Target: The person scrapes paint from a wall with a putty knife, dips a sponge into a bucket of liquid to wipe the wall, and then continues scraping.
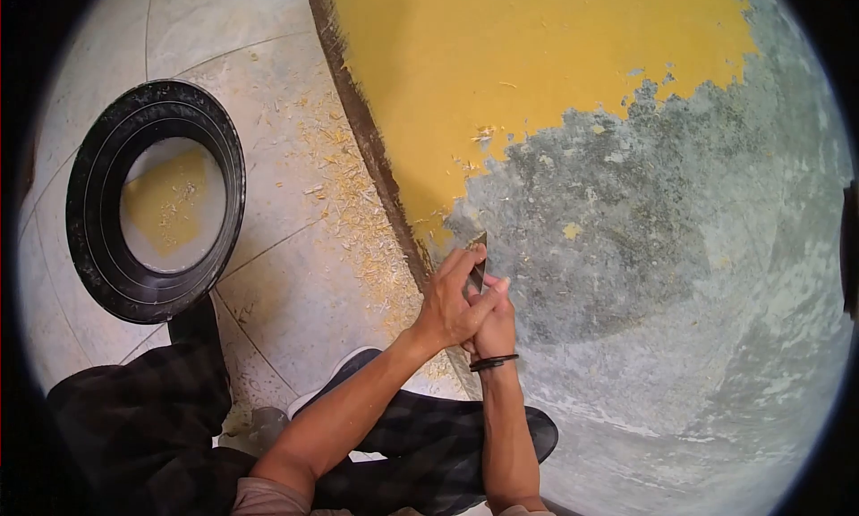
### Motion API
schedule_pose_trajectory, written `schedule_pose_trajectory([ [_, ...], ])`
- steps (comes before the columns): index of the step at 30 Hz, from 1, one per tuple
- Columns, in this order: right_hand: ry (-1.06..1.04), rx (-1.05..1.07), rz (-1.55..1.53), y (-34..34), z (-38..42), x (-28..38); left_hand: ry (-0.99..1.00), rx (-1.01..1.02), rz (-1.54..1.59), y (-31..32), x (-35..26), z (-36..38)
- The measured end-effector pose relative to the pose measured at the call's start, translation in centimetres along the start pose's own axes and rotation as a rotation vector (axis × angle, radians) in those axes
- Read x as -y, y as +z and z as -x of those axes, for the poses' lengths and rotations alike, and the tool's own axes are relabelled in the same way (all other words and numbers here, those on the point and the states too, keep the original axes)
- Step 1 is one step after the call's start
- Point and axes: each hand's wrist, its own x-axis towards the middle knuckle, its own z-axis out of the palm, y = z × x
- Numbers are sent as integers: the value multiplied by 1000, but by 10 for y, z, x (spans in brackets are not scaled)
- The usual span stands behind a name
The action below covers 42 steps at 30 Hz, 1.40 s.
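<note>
A scraper (479, 273) with a flat metal blade is gripped in both my hands, its tip against the wall at the ragged edge of the yellow paint (555, 42). My left hand (445, 303) is closed, its fingers pressed along the blade. Below and to its right, my right hand (495, 328) is wrapped round the lower end, overlapping the left; a black band circles that wrist. Most of the handle is hidden by the hands. Bare grey plaster (617, 221) spreads right of the blade, with a few small yellow spots left on it.
A black bucket (89, 194) stands on the tiled floor (277, 33) at left, with a pale, yellow-tinted bottom and flakes inside. Yellow and white paint chips (358, 221) litter the floor along the brown strip (362, 131) at the wall's foot. My bent legs are below.
</note>
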Motion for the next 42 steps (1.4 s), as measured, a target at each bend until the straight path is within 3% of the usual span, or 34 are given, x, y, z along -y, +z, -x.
schedule_pose_trajectory([
  [6,47,58,209,11,-7,-1,-70,-10,-2,-7,2,-10],
  [8,-131,-42,-44,14,-7,-19,-58,30,29,-6,2,-6],
  [13,34,67,72,9,-7,-16,-153,92,76,-11,-1,-13],
  [15,-171,74,-113,9,-10,-31,-74,29,19,-6,-1,-10],
  [22,-124,81,-185,6,-17,-32,-104,89,0,-8,1,-12],
  [24,-187,84,-53,4,-29,-36,40,-19,-85,-4,11,-16],
  [28,-50,147,-31,18,-25,-19,-110,25,14,-15,6,-23],
  [30,-209,93,-173,20,-26,-36,-56,34,-8,-14,5,-18],
  [36,-158,91,-209,18,-26,-27,1,-39,21,-10,8,-22],
  [37,-108,111,-67,22,-31,-18,0,-68,17,-11,8,-27],
  [38,-57,130,70,25,-31,-9,-6,-57,16,-15,6,-30],
  [40,50,136,10,23,-28,-10,-121,37,1,-27,2,-37],
  [42,-329,16,47,14,-32,-41,-55,37,11,-17,2,-19],
])
